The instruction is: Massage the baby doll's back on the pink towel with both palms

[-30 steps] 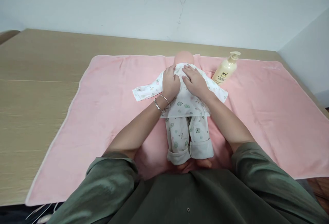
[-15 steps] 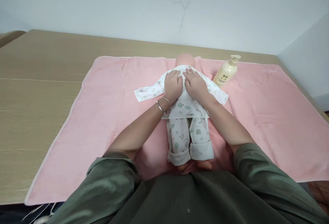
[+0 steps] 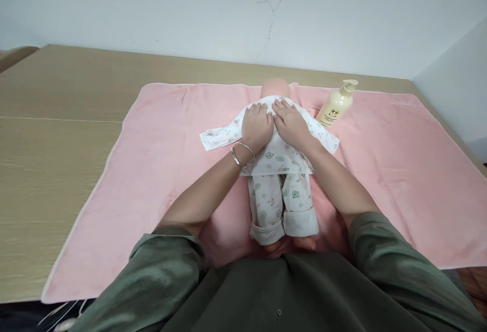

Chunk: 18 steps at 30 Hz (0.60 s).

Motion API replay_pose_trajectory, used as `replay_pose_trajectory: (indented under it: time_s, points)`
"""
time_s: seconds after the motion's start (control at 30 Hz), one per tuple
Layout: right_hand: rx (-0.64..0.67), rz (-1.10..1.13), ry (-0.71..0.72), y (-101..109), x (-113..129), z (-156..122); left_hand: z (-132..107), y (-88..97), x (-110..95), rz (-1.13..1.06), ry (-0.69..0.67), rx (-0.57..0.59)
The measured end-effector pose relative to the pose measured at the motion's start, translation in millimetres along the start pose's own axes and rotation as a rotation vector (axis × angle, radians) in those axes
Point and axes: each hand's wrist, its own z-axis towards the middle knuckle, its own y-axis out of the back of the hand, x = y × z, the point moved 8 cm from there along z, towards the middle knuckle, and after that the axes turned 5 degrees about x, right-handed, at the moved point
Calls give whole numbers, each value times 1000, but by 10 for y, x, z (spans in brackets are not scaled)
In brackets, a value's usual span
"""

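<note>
Laid lengthwise at the centre of a pink, white-edged fabric blanket [image 3: 167, 169]: a bald, pink-headed baby doll [image 3: 275, 87], head toward the cracked white wall [image 3: 171, 12]. Dressed in a white, long-sleeved printed shirt [image 3: 279, 159] and matching white trousers [image 3: 269, 202] with turned-up cuffs. Flat on the shirt's upper part, palms down, fingers extended, thumbs close together: the left hand [image 3: 257, 126] and the right hand [image 3: 292, 125]. Around the left wrist, slim silver-coloured bangles [image 3: 235, 157]. Just beside the shirt, on the right, a cream-coloured pump bottle [image 3: 335, 106] with dark print. Beneath the blanket, a light-brown, wood-look table [image 3: 68, 179]. Nearest the camera, rolled-up dark green fabric sleeves [image 3: 167, 266].
</note>
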Motion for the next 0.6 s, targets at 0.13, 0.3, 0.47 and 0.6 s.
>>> replay_pose_trajectory:
  time_s: [0.13, 0.3, 0.47, 0.6]
  points:
    - [-40, -6, -105, 59, -166, 35, -107, 57, -108, 51, 17, -42]
    - [-64, -220, -123, -3, 124, -173, 2, 16, -4, -16, 22, 30]
    - [-12, -215, -39, -58, 264, -230, 91, 7, 74, -26, 0, 73]
    - [39, -56, -142, -13, -86, -49, -56, 102, -97, 107, -11, 6]
